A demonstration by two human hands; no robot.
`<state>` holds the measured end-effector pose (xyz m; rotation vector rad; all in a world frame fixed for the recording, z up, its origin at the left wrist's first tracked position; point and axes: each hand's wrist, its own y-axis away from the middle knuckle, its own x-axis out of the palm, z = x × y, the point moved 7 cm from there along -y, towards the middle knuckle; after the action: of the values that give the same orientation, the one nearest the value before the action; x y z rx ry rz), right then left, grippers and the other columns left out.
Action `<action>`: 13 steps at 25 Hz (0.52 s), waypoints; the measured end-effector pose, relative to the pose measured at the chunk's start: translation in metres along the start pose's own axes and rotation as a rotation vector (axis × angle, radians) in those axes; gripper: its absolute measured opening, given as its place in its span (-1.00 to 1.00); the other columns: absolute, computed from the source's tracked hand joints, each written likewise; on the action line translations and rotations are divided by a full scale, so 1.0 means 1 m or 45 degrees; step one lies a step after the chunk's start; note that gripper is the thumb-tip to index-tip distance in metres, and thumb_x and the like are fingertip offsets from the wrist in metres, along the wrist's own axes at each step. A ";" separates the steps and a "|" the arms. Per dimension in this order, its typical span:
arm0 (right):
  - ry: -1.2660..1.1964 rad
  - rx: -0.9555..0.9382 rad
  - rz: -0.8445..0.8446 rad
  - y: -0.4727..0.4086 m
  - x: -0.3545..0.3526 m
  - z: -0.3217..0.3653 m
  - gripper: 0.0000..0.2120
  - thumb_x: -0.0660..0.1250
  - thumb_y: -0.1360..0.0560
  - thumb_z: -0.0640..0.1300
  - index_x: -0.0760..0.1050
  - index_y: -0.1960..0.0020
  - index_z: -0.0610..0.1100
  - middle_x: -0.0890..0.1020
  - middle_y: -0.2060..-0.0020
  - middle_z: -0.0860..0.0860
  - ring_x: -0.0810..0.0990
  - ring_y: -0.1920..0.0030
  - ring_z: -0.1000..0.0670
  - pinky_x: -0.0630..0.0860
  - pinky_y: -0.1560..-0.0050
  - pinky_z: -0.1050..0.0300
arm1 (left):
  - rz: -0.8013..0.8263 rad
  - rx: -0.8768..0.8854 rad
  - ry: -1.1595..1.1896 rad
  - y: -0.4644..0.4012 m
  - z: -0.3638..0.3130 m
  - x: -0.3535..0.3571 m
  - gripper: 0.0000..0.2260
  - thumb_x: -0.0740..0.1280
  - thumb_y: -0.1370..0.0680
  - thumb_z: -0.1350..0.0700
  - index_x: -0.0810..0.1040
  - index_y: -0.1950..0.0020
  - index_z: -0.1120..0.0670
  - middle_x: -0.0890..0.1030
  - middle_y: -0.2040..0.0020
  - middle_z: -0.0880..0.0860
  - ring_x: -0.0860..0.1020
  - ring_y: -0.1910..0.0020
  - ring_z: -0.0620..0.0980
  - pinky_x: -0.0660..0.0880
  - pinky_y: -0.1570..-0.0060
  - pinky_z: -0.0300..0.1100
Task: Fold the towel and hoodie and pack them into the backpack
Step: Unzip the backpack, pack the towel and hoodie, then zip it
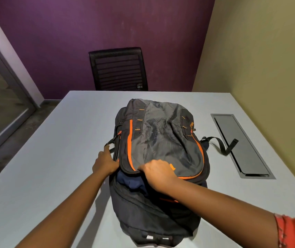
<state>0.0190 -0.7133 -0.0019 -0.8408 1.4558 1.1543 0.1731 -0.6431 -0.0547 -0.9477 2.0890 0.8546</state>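
2 hands work the backpack [158, 140] at frame center: left hand [105, 162] braces its side, fingers hidden; right hand [158, 171] pinches the flap edge. Tuck the navy fabric [127, 181] before closing.

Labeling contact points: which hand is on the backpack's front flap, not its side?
The right hand. It grips the near edge of the grey, orange-trimmed flap of the backpack, above the navy fabric showing inside. The left hand holds the bag's left side.

Both bare forearms reach forward — the left hand [105, 162] grips at its side, the right hand [158, 173] pinches with curled fingers.
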 end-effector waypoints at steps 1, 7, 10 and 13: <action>-0.044 0.013 -0.016 0.000 0.001 -0.001 -0.75 0.26 -0.52 -0.18 0.51 -0.18 -0.18 0.60 -0.08 -0.19 0.56 -0.13 -0.23 0.36 0.16 0.07 | 0.026 -0.031 -0.091 0.000 0.001 0.000 -0.36 0.38 -0.42 -0.02 0.21 -0.42 0.05 0.43 -0.25 0.18 0.48 -0.14 0.18 0.45 -0.05 -0.01; -0.073 0.082 0.037 -0.003 0.021 0.015 -0.14 0.35 -0.43 0.18 0.06 -0.48 -0.29 0.40 -0.28 -0.19 0.53 -0.16 -0.20 0.37 0.14 0.04 | 0.382 -0.315 0.291 0.005 0.022 0.014 -0.39 0.30 -0.48 0.22 0.05 -0.43 0.07 0.40 -0.28 0.22 0.41 -0.17 0.15 0.39 0.04 0.03; -0.076 0.107 -0.007 -0.012 0.029 0.013 -0.21 0.24 -0.54 0.05 -0.11 -0.52 -0.27 0.34 -0.34 -0.21 0.52 -0.18 -0.20 0.41 0.08 0.04 | 0.475 -0.288 0.123 0.021 0.024 0.022 -0.34 0.32 -0.47 0.20 -0.02 -0.42 0.03 0.26 -0.35 0.17 0.34 -0.24 0.18 0.40 0.04 0.06; -0.094 0.147 -0.028 -0.016 0.027 0.006 -0.33 0.16 -0.58 0.03 -0.06 -0.52 -0.23 0.35 -0.34 -0.21 0.50 -0.21 -0.22 0.45 -0.05 -0.02 | 0.539 -0.242 -0.029 0.039 0.023 0.036 -0.35 0.32 -0.46 0.20 -0.02 -0.39 0.04 0.20 -0.31 0.15 0.32 -0.23 0.15 0.38 0.03 -0.02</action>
<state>0.0305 -0.7100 -0.0322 -0.7252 1.4346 1.0640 0.1304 -0.6179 -0.0844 -0.5877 2.2549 1.2903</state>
